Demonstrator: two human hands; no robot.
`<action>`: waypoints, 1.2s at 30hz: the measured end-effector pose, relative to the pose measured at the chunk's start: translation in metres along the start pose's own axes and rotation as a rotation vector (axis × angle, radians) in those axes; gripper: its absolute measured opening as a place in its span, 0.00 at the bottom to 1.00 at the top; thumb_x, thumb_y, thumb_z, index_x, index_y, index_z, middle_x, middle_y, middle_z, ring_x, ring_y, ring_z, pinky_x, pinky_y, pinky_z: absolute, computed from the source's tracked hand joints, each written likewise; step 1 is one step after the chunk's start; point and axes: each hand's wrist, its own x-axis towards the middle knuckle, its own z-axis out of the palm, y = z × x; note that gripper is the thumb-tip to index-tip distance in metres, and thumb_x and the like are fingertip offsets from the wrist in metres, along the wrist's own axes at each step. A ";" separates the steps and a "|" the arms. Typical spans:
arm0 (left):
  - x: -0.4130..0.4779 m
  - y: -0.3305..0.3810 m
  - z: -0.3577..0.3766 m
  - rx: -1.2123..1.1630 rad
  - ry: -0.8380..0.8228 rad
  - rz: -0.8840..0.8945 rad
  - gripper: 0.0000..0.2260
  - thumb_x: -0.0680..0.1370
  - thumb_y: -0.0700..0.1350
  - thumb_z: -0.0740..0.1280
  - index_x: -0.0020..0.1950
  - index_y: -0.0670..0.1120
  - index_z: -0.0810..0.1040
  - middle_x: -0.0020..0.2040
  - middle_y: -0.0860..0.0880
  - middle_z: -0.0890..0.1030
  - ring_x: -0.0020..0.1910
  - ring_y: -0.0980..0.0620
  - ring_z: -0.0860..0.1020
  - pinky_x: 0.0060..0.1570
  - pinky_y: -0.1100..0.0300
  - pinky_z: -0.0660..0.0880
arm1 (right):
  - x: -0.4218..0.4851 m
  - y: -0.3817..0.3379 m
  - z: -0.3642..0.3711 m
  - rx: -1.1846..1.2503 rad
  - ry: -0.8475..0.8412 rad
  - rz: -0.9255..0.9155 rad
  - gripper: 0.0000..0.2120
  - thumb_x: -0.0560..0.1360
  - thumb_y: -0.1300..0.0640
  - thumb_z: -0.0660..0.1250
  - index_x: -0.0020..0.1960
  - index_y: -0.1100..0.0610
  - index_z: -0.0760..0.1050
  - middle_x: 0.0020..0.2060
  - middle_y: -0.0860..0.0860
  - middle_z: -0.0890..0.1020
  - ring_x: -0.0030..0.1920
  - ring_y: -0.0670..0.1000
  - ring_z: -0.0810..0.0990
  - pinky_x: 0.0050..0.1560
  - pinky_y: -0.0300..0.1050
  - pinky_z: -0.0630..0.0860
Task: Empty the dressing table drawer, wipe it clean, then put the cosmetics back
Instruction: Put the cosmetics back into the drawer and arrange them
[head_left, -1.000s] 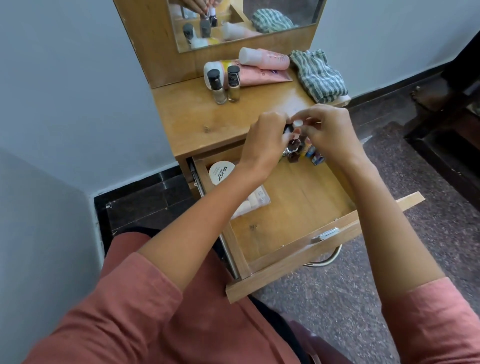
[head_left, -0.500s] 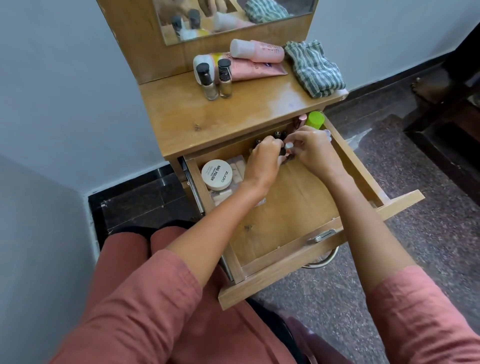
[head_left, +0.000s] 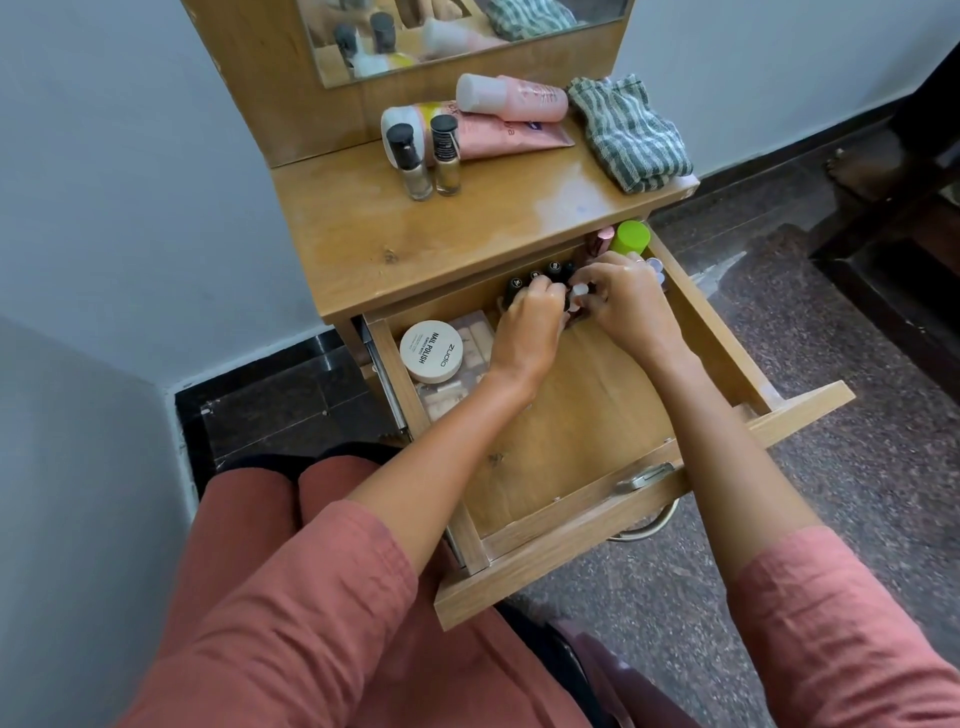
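Note:
The wooden drawer (head_left: 582, 415) is pulled out under the dressing table top (head_left: 467, 228). My left hand (head_left: 530, 327) and my right hand (head_left: 628, 306) are together at the drawer's back, fingers curled around small nail polish bottles (head_left: 576, 297) standing there. Black-capped bottles (head_left: 545, 274) line the back wall. A round white nail polish remover tub (head_left: 431, 352) sits on a clear packet (head_left: 467, 384) at the drawer's left. A green cap (head_left: 629, 238) and a pink bottle (head_left: 602, 240) stand in the back right corner.
On the table top stand two black-capped bottles (head_left: 426, 156), with two pink tubes (head_left: 514, 117) lying behind and a striped cloth (head_left: 628, 132) at the right. A mirror (head_left: 457, 31) rises at the back. My knees (head_left: 311, 519) are under the drawer front.
Both hands came down from above the drawer to its back wall, carrying small bottles, and now hold them low among the bottles there. The view shifted slightly downward.

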 end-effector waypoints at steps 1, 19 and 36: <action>0.000 0.000 0.000 0.007 0.003 -0.002 0.10 0.78 0.39 0.62 0.58 0.39 0.74 0.57 0.42 0.75 0.57 0.42 0.74 0.51 0.52 0.70 | 0.000 0.000 -0.001 0.005 -0.001 0.005 0.10 0.70 0.66 0.68 0.52 0.60 0.80 0.50 0.57 0.80 0.50 0.59 0.73 0.53 0.52 0.68; -0.006 0.012 -0.059 -0.074 0.260 0.095 0.09 0.78 0.38 0.61 0.57 0.40 0.76 0.54 0.44 0.78 0.53 0.45 0.76 0.46 0.54 0.73 | 0.024 -0.043 -0.037 0.241 0.151 -0.034 0.08 0.70 0.68 0.68 0.48 0.63 0.81 0.44 0.58 0.81 0.41 0.50 0.76 0.44 0.27 0.70; 0.041 -0.060 -0.139 -0.065 0.516 -0.114 0.14 0.77 0.39 0.63 0.63 0.42 0.75 0.62 0.46 0.77 0.60 0.50 0.74 0.50 0.71 0.63 | 0.104 -0.127 -0.016 0.309 0.096 -0.145 0.20 0.71 0.65 0.67 0.62 0.58 0.74 0.55 0.56 0.77 0.55 0.51 0.74 0.53 0.38 0.71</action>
